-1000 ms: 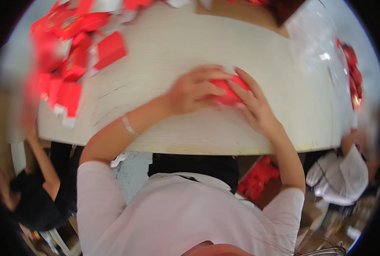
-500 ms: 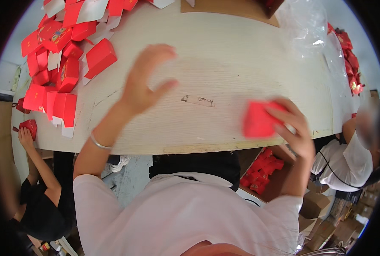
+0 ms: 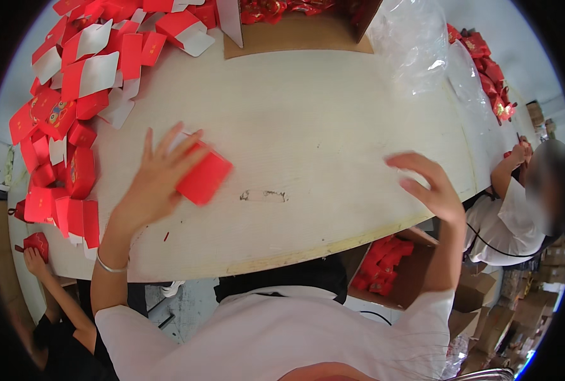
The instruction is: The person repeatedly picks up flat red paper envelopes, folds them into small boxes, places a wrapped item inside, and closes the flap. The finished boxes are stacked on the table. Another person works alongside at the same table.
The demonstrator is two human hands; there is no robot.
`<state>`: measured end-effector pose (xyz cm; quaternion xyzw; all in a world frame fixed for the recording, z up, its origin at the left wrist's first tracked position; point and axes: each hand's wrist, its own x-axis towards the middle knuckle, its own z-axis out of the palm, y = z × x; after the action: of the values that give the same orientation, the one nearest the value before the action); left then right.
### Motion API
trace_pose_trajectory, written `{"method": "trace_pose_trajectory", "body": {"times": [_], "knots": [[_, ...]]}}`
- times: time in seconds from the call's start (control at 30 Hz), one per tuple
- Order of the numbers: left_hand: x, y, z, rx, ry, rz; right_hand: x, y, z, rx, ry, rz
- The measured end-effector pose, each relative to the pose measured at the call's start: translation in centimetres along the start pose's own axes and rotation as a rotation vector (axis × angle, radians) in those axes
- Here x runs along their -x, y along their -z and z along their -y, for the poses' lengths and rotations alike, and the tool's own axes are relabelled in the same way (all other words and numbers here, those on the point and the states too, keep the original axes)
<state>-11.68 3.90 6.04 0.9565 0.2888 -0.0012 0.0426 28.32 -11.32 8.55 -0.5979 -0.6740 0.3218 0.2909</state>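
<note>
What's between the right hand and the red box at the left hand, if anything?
Nothing visible: just tabletop between right hand and red box. Left hand overlaps the box's upper-left part with its fingers.

- We look through the left one of two wide cameras on the head of a person [image 3: 263,336].
- We face down at the table [image 3: 320,120] and the person's own white shirt [image 3: 193,355], which is close below us.
- We are near enough to see the left hand [image 3: 155,184] and the right hand [image 3: 436,193] whole.
- Our view bends the table's front edge [image 3: 282,263] and goes black at the corners.
</note>
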Motion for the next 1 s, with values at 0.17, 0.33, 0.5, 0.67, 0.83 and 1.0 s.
{"method": "trace_pose_trajectory", "body": {"times": [0.17,0.33,0.5,0.67,0.83,1.0], "knots": [[0.9,2.9,-1.2,0.279,0.216,-0.319,-13.5,-3.5,-2.2,0.092,0.228,-0.239],[1.6,0.1,-2.1,0.546,0.292,-0.223,-29.9,-6.8,-4.3,0.420,0.404,-0.392],[-2.4,-1.2,-2.9,0.567,0.254,0.010,-43.0,-10.8,-5.8,0.728,0.246,-0.435],[-1.9,-2.0,-2.9,0.889,0.257,0.015,-42.2,-10.3,-4.6,0.801,0.117,-0.341],[-1.6,-2.4,-2.4,0.751,0.149,-0.473,-34.2,-6.0,-4.3,-1.004,0.009,-0.469],[-4.0,-3.7,-3.7,0.683,0.094,-0.622,-21.2,-3.7,-1.5,-1.367,0.070,-0.201]]}}
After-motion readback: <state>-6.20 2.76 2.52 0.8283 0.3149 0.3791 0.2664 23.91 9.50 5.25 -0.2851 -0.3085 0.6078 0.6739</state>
